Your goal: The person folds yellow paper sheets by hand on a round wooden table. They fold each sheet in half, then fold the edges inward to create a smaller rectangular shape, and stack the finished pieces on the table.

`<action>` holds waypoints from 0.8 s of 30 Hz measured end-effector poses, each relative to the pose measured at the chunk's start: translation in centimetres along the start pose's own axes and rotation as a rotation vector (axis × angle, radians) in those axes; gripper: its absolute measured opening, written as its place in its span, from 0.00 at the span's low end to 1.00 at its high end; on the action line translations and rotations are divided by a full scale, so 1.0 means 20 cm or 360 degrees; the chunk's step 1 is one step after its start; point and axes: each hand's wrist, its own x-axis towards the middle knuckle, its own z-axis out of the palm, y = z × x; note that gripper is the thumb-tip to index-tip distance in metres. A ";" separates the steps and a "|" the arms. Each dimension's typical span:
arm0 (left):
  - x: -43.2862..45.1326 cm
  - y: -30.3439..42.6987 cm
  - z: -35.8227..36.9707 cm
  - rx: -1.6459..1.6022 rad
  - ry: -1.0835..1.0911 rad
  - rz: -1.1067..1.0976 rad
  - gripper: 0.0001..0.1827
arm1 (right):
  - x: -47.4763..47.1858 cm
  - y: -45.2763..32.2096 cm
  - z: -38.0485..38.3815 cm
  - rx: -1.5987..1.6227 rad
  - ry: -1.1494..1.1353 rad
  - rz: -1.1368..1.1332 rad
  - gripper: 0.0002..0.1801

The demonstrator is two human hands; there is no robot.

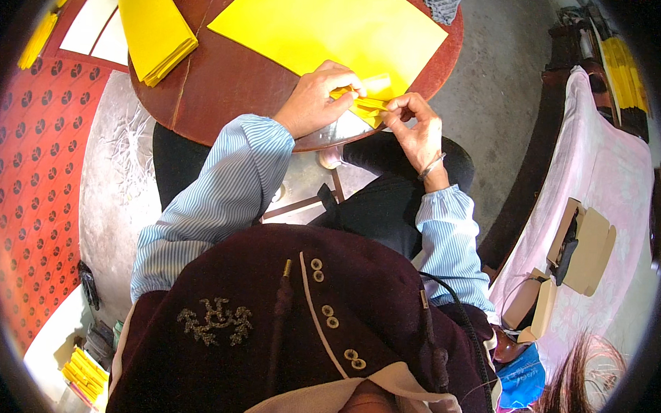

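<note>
A folded, pleated piece of yellow paper (371, 105) is held between both hands at the near edge of a round reddish-brown wooden table (231, 88). My left hand (319, 98) pinches its left part between thumb and fingers, wrist over the table's rim. My right hand (416, 127), with a metal bangle at the wrist, grips its right end with thumb and fingertips. Just beyond the hands lies a large flat yellow sheet (337, 26), perhaps a stack. How the folds run under the fingers is partly hidden.
A stack of folded yellow paper (153, 34) lies at the table's left. A grey knitted cloth (442, 5) is at the far right rim. Right of the table, open cardboard boxes (591, 254) rest on a pink-covered surface (582, 177). More yellow bundles (84, 375) stand at lower left.
</note>
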 end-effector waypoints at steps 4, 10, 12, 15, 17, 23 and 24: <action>0.00 0.00 0.00 -0.0004 0.0000 0.0010 0.08 | 0.00 0.01 0.00 -0.0021 0.0010 -0.0025 0.08; -0.01 0.01 -0.01 -0.0114 -0.0034 -0.0098 0.08 | 0.00 0.01 0.01 -0.0014 0.0053 -0.0048 0.08; -0.01 0.01 -0.01 -0.0107 -0.0040 -0.0099 0.08 | 0.01 0.01 0.01 -0.0003 0.0048 -0.0043 0.08; -0.01 0.01 -0.01 -0.0092 -0.0044 -0.0099 0.08 | 0.00 0.00 0.00 -0.0033 0.0014 -0.0031 0.08; -0.01 0.02 -0.01 -0.0084 -0.0045 -0.0105 0.08 | 0.00 0.00 0.00 -0.0049 0.0000 -0.0028 0.08; -0.01 0.02 -0.01 -0.0076 -0.0046 -0.0099 0.08 | 0.01 0.00 0.00 -0.0016 0.0023 -0.0049 0.08; -0.01 0.02 -0.01 -0.0075 -0.0045 -0.0096 0.08 | 0.01 0.00 0.01 0.0002 0.0038 -0.0053 0.08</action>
